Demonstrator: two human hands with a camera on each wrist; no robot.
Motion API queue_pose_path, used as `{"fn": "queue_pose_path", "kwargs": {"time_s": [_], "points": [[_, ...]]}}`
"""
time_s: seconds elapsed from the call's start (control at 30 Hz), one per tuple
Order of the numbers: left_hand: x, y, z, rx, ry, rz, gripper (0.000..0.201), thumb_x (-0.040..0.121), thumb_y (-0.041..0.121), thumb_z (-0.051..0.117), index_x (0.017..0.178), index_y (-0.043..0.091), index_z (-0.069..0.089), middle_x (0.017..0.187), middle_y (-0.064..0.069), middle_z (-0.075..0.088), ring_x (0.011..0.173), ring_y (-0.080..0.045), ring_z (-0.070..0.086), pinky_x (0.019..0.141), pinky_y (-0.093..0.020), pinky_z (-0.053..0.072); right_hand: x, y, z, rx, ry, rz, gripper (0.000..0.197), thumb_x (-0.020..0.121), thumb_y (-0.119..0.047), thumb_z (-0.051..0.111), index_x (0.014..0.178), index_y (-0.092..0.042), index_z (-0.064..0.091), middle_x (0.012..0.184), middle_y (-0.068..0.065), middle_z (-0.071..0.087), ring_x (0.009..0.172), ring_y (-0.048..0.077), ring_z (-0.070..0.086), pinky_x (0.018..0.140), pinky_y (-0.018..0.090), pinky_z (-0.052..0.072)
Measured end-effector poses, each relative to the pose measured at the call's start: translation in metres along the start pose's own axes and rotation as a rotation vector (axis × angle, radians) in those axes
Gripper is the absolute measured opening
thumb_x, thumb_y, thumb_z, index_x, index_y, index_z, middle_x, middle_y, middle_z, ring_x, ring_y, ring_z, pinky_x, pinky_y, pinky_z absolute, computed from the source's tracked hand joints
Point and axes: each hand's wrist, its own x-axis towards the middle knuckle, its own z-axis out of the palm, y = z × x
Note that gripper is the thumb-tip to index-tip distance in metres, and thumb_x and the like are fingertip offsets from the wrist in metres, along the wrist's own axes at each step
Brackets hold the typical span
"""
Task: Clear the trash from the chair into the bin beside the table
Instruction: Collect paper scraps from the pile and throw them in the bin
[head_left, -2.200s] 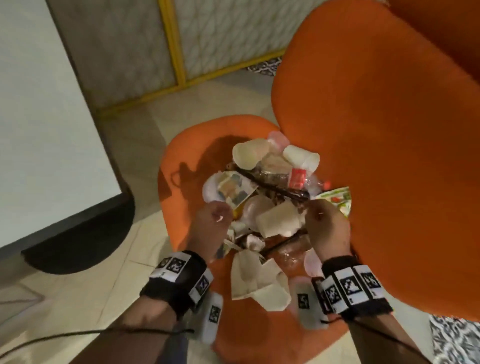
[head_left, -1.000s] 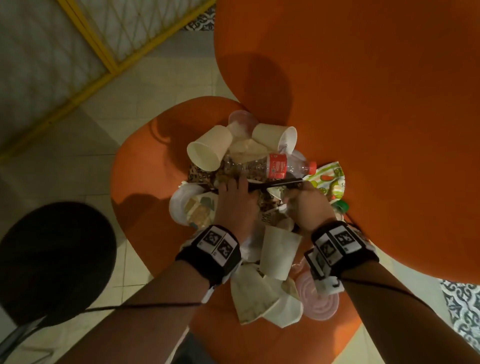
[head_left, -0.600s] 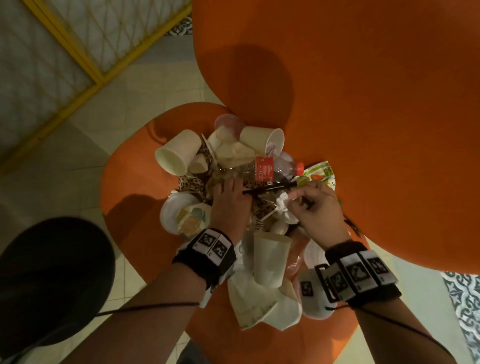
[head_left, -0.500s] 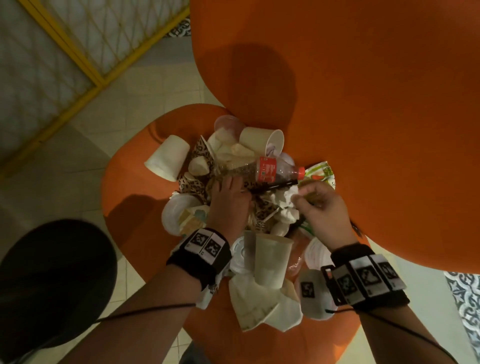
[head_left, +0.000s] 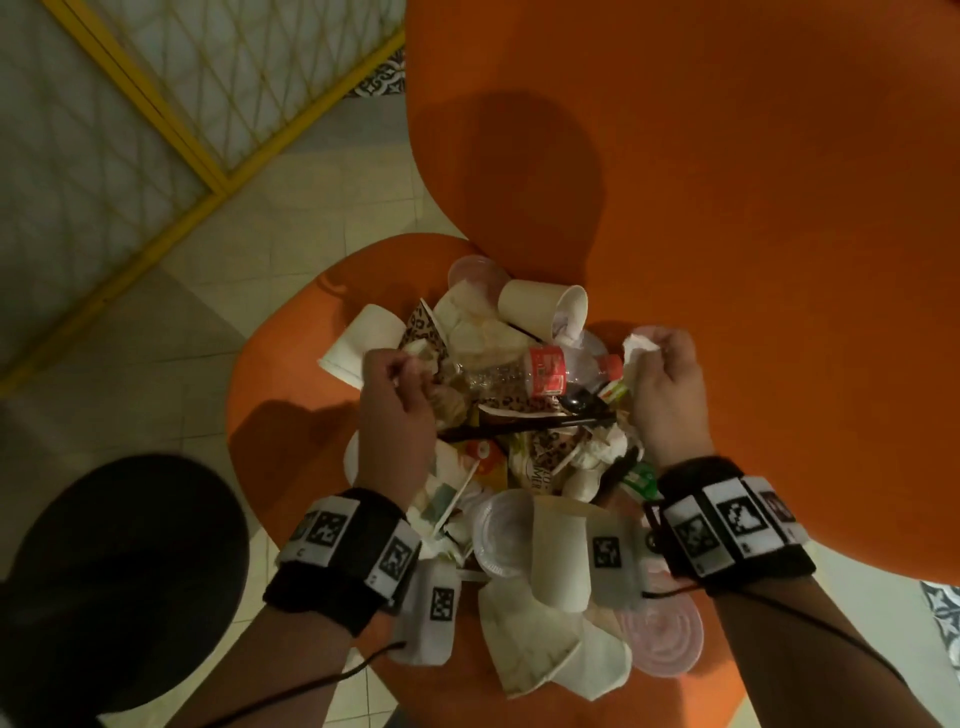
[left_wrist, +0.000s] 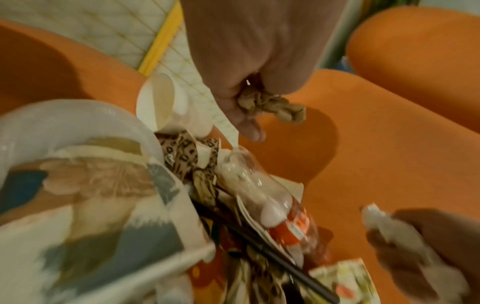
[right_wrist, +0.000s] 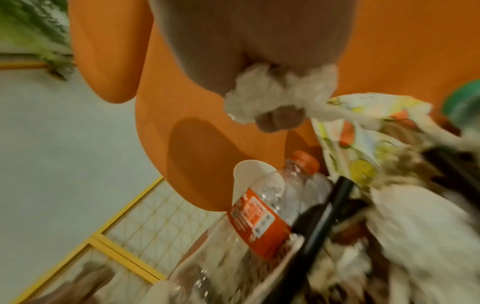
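Heaped on the orange chair (head_left: 291, 374): cups, a plastic bottle (head_left: 524, 371), wrappers, with the dark bin (head_left: 104, 561) at 8 o'clock. Left hand (head_left: 397, 410) fingers clamped on a brown paper wad (left_wrist: 272, 107), right hand (head_left: 670, 384) fingers on a white tissue (right_wrist: 262, 96) — light, soft, crushable stuff, probably best gathered by the fistful. Lower layers hidden under cups; wrist views blurred.
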Motion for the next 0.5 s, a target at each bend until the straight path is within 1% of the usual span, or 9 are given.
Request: {"fn": "queue_pose_path", "kwargs": {"time_s": [0.07, 0.1, 0.13, 0.17, 0.23, 0.27, 0.33, 0.4, 0.5], "points": [[0.013, -0.005, -0.013, -0.035, 0.038, -0.103, 0.010, 0.099, 0.009, 0.039, 0.106, 0.015, 0.043, 0.097, 0.001, 0.056, 0.078, -0.003, 0.054, 0.054, -0.002, 0.040, 0.017, -0.012, 0.007, -0.217, -0.031, -0.029, 0.021, 0.099, -0.018, 0.034, 0.096, -0.018, 0.055, 0.066, -0.005, 0.051, 0.051, 0.013, 0.044, 0.048, 0.027, 0.034], [0.019, -0.011, -0.018, -0.055, 0.016, -0.146, 0.019, 0.096, 0.001, 0.038, 0.110, 0.012, 0.045, 0.103, -0.002, 0.055, 0.083, -0.008, 0.054, 0.055, -0.001, 0.040, 0.026, -0.018, 0.011, -0.324, -0.075, -0.035, 0.024, 0.099, -0.025, 0.036, 0.089, -0.019, 0.057, 0.067, -0.004, 0.054, 0.055, 0.013, 0.049, 0.049, 0.025, 0.038], [0.026, -0.017, -0.023, -0.033, -0.009, -0.177, 0.027, 0.092, -0.007, 0.038, 0.112, 0.008, 0.048, 0.108, -0.004, 0.053, 0.091, -0.013, 0.054, 0.060, -0.001, 0.041, 0.035, -0.023, 0.016, -0.427, -0.130, -0.035, 0.026, 0.098, -0.031, 0.038, 0.086, -0.021, 0.058, 0.068, -0.003, 0.058, 0.058, 0.013, 0.054, 0.051, 0.025, 0.043], [0.031, -0.026, -0.028, 0.018, -0.019, -0.200, 0.030, 0.087, -0.009, 0.039, 0.108, 0.007, 0.054, 0.112, -0.006, 0.052, 0.099, -0.018, 0.053, 0.069, -0.006, 0.044, 0.045, -0.025, 0.023, -0.529, -0.184, -0.034, 0.024, 0.097, -0.035, 0.041, 0.088, -0.025, 0.061, 0.074, -0.002, 0.063, 0.063, 0.014, 0.059, 0.056, 0.026, 0.049], [0.035, -0.040, -0.037, 0.146, 0.007, -0.243, 0.018, 0.088, 0.003, 0.045, 0.093, 0.010, 0.060, 0.112, -0.008, 0.053, 0.103, -0.026, 0.054, 0.083, -0.029, 0.048, 0.059, -0.026, 0.033, -0.721, -0.286, -0.068, 0.023, 0.095, -0.036, 0.046, 0.107, -0.029, 0.064, 0.094, 0.000, 0.068, 0.080, 0.018, 0.064, 0.070, 0.032, 0.055], [0.035, -0.045, -0.042, 0.250, 0.001, -0.259, 0.015, 0.090, 0.013, 0.046, 0.090, 0.011, 0.061, 0.108, -0.009, 0.056, 0.099, -0.028, 0.056, 0.082, -0.034, 0.047, 0.064, -0.027, 0.038, -0.800, -0.335, -0.088, 0.026, 0.094, -0.033, 0.047, 0.115, -0.027, 0.063, 0.099, 0.004, 0.068, 0.085, 0.021, 0.064, 0.075, 0.035, 0.055], [0.032, -0.051, -0.047, 0.474, -0.049, -0.204, 0.023, 0.089, 0.029, 0.050, 0.090, 0.010, 0.063, 0.097, -0.012, 0.062, 0.090, -0.029, 0.059, 0.075, -0.035, 0.047, 0.068, -0.028, 0.045, -0.913, -0.378, -0.120, 0.030, 0.094, -0.027, 0.048, 0.119, -0.019, 0.061, 0.102, 0.012, 0.067, 0.089, 0.028, 0.063, 0.079, 0.039, 0.054], [0.027, -0.051, -0.046, 0.554, -0.089, -0.142, 0.026, 0.085, 0.034, 0.060, 0.088, 0.009, 0.065, 0.091, -0.012, 0.063, 0.088, -0.028, 0.058, 0.074, -0.036, 0.047, 0.069, -0.025, 0.051, -0.957, -0.372, -0.108, 0.028, 0.093, -0.025, 0.050, 0.112, -0.009, 0.062, 0.104, 0.017, 0.066, 0.092, 0.032, 0.062, 0.079, 0.040, 0.052], [0.018, -0.045, -0.033, 0.602, -0.166, -0.117, 0.026, 0.081, 0.039, 0.065, 0.094, 0.017, 0.067, 0.097, -0.006, 0.057, 0.089, -0.022, 0.057, 0.072, -0.031, 0.045, 0.068, -0.018, 0.057, -0.990, -0.345, -0.033, 0.026, 0.092, -0.026, 0.054, 0.107, -0.008, 0.064, 0.110, 0.016, 0.065, 0.101, 0.034, 0.061, 0.073, 0.035, 0.043]]}}
